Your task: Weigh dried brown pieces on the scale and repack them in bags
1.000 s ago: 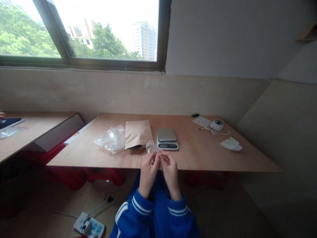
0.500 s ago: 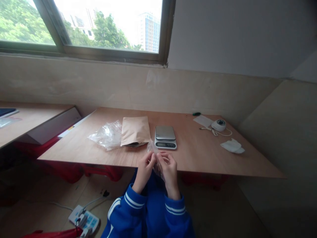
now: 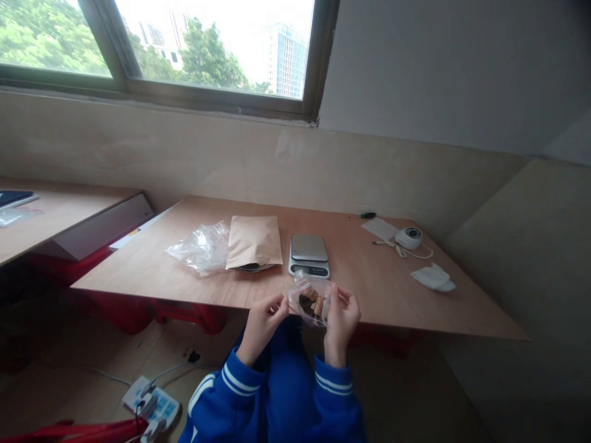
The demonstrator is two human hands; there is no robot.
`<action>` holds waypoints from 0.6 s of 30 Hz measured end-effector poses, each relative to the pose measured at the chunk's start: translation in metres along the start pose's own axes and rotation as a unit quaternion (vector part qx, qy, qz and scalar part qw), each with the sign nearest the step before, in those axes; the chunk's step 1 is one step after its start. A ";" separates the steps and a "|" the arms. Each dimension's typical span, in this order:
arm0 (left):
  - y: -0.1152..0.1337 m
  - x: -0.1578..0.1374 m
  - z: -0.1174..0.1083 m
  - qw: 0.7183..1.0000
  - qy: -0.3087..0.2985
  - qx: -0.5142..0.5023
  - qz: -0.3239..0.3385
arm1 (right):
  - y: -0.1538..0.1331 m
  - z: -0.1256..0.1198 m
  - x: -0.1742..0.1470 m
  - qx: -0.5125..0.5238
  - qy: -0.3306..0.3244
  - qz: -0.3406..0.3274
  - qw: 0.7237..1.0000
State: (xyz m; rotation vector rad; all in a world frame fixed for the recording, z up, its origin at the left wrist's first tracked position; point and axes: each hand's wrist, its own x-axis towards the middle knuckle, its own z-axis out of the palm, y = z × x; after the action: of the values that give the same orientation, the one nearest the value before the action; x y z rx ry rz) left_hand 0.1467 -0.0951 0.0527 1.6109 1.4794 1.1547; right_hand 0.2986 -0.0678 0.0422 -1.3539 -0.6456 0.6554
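A small clear plastic bag [image 3: 301, 289] with brown and dark dried pieces [image 3: 315, 303] inside is stretched between my hands at the table's front edge. My left hand [image 3: 266, 321] pinches the bag's left side, fingers closed. On the other side, my right hand [image 3: 342, 314] grips the bag's right edge between thumb and fingers. Just beyond the bag stands a white digital scale [image 3: 308, 249] with a steel plate, its display partly covered by the bag. Left of the scale lies a brown kraft paper pouch [image 3: 255, 241], its mouth slightly parted toward me.
Crumpled clear plastic bags [image 3: 199, 247] lie left of the pouch. On the right are a white dome camera [image 3: 409, 237] with a cable, a white crumpled tissue-like piece [image 3: 434, 278] and a green-handled screwdriver [image 3: 367, 215]. A power strip [image 3: 152, 406] lies on the floor at lower left.
My hands have moved apart, the right one to the right, spreading the clear bag so its brown contents show. The view has shifted slightly.
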 end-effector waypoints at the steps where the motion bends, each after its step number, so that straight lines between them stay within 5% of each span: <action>1: 0.000 0.000 0.000 1.000 -0.021 -0.008 0.006 | -0.001 -0.003 0.002 0.003 0.000 -0.002 1.000; 6: -0.009 0.001 -0.004 0.997 -0.068 0.004 0.029 | -0.006 -0.016 0.012 0.015 0.022 0.003 1.000; 10: -0.038 0.011 -0.026 0.993 0.047 0.098 0.047 | 0.001 -0.035 0.047 -0.030 0.082 -0.027 0.996; 14: -0.068 0.035 -0.062 0.950 0.134 0.267 0.092 | 0.006 -0.054 0.098 -0.102 0.019 -0.046 0.994; 18: -0.087 0.063 -0.094 0.914 0.080 0.390 0.082 | -0.003 -0.066 0.133 -0.195 -0.052 -0.097 0.975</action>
State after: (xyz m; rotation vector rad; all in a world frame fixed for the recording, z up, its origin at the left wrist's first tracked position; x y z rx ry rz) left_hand 0.0242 -0.0290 0.0223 2.2345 2.1138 0.8246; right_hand 0.4364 -0.0121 0.0441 -1.5998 -1.0167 0.4566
